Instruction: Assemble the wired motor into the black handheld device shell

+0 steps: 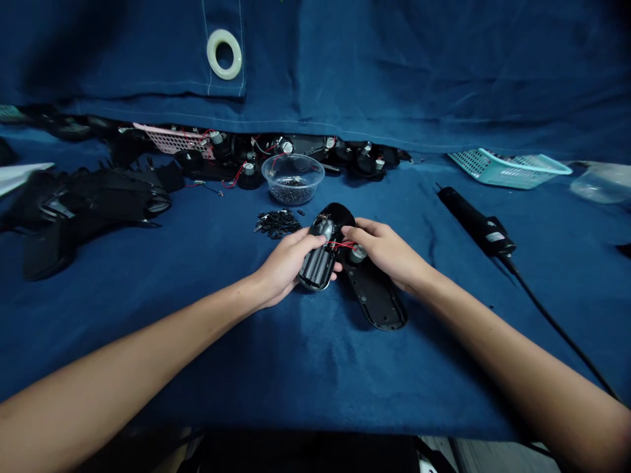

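Note:
My left hand [286,266] is wrapped round a black battery housing [318,266] with ribbed cells and a small silver motor at its top. Red wires [340,244] run from it to the right. My right hand [387,253] pinches at those wires, with a small round metal part [358,253] beside its fingers. Under my right hand lies a long black oval shell [377,295] flat on the blue cloth [305,368]. Both hands sit close together at the middle of the table.
A clear bowl of small dark screws [292,179] stands behind the hands, with a heap of small black parts [277,222] beside it. Black shells [89,203] pile at left, wired motors [276,152] along the back. An electric screwdriver [476,223] with cable and a teal basket [507,167] lie right.

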Available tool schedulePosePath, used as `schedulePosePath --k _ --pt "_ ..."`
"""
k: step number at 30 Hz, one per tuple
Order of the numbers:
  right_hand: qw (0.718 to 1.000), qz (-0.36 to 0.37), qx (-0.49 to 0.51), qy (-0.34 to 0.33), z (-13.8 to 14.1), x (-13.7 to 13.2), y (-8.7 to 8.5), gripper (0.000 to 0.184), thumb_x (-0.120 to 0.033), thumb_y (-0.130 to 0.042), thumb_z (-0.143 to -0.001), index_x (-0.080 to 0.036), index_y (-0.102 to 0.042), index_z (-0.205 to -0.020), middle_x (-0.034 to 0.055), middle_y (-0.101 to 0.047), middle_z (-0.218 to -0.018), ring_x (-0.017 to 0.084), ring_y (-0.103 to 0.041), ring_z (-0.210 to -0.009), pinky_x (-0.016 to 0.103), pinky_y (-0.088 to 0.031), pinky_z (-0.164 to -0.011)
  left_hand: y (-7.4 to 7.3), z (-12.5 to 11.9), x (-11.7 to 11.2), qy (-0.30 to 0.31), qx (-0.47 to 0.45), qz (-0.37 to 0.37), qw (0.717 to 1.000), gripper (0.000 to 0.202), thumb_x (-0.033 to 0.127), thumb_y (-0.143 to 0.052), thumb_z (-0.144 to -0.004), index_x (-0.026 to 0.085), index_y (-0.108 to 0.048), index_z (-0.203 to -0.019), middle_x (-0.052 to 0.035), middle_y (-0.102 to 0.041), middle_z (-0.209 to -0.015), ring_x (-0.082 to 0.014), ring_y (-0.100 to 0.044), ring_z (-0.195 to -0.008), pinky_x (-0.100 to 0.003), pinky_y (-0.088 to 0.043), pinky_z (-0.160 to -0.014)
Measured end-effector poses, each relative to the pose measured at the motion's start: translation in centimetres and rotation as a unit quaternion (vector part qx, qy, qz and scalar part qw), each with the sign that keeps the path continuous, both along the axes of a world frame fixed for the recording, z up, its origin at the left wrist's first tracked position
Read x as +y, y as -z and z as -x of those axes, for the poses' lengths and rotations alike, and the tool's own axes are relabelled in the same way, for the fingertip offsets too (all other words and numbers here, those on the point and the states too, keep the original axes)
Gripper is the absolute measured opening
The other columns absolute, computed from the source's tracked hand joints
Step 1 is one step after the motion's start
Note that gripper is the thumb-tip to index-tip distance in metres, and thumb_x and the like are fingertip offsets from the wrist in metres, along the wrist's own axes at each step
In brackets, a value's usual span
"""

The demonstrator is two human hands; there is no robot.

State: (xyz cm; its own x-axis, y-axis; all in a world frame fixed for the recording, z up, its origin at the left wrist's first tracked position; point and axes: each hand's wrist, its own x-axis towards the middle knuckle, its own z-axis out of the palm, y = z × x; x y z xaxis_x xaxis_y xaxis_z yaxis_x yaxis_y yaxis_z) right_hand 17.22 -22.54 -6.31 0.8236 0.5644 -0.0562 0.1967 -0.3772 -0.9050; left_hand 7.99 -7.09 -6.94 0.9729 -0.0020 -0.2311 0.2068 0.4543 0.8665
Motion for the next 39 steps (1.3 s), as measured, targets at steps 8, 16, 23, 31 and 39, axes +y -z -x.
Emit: schedulePosePath --k 8,16,23,31,39 --pt "0.999 -0.022 -0.032 0.005 0.3 0.1 -0.4 0.028 -0.044 -0.055 -0.092 -0.018 -0.061 -0.085 -0.0002 -0.057 -0.074 0.012 -0.049 -0.065 0.027 -0.039 -0.059 0.2 -0.1 0.4 0.022 -0.017 0.004 1.0 0.023 0.019 -0.046 -0.091 0.015 -0.058 -0.11 -0.0109 -0.071 -0.093 -0.0159 -0.071 -0.069 -0.027 -0.06 -0.06" --pt "0.998 -0.014 -0.059 0.009 0.3 0.0 -0.4 0.027 -0.043 -0.054 -0.092 -0.018 -0.062 -0.085 -0.0005 -0.057 -0.074 0.012 -0.049 -0.066 0.029 -0.037 -0.062 0.4 -0.3 0.3 0.031 -0.004 -0.002 1.0 0.023 0.018 -0.044 -0.092 0.016 -0.056 -0.113 -0.01 -0.072 -0.088 -0.0158 -0.071 -0.07 -0.03 -0.061 -0.067" --pt "0.996 -0.004 -0.086 0.019 0.6 0.1 -0.9 0.025 -0.041 -0.053 -0.092 -0.018 -0.061 -0.084 -0.0003 -0.057 -0.074 0.014 -0.05 -0.069 0.03 -0.037 -0.065 0.3 -0.3 0.2 0.03 -0.009 -0.014 0.999 0.024 0.016 -0.041 -0.092 0.016 -0.053 -0.112 -0.0104 -0.072 -0.088 -0.0161 -0.071 -0.069 -0.029 -0.059 -0.064" --pt "0.978 -0.025 -0.204 0.036 0.9 -0.1 -0.4 0.027 -0.038 -0.054 -0.093 -0.019 -0.06 -0.111 0.0069 -0.066 -0.102 0.02 -0.061 -0.088 0.036 -0.048 -0.078 0.1 -0.1 0.0 -0.008 -0.013 -0.055 0.998 0.038 0.019 -0.04 -0.092 0.019 -0.047 -0.13 -0.008 -0.072 -0.082 -0.0176 -0.071 -0.067 -0.029 -0.057 -0.063" --pt "0.792 0.105 -0.6 -0.037 3.2 0.1 -0.7 0.012 -0.024 -0.057 -0.094 -0.018 -0.06 -0.104 0.0096 -0.065 -0.097 0.025 -0.054 -0.088 0.04 -0.045 -0.076 1.1 -0.3 -0.1 -0.085 -0.11 0.003 0.99 0.045 0.025 -0.047 -0.091 0.024 -0.056 -0.135 -0.0027 -0.064 -0.134 -0.0239 -0.056 -0.129 -0.041 -0.042 -0.115"
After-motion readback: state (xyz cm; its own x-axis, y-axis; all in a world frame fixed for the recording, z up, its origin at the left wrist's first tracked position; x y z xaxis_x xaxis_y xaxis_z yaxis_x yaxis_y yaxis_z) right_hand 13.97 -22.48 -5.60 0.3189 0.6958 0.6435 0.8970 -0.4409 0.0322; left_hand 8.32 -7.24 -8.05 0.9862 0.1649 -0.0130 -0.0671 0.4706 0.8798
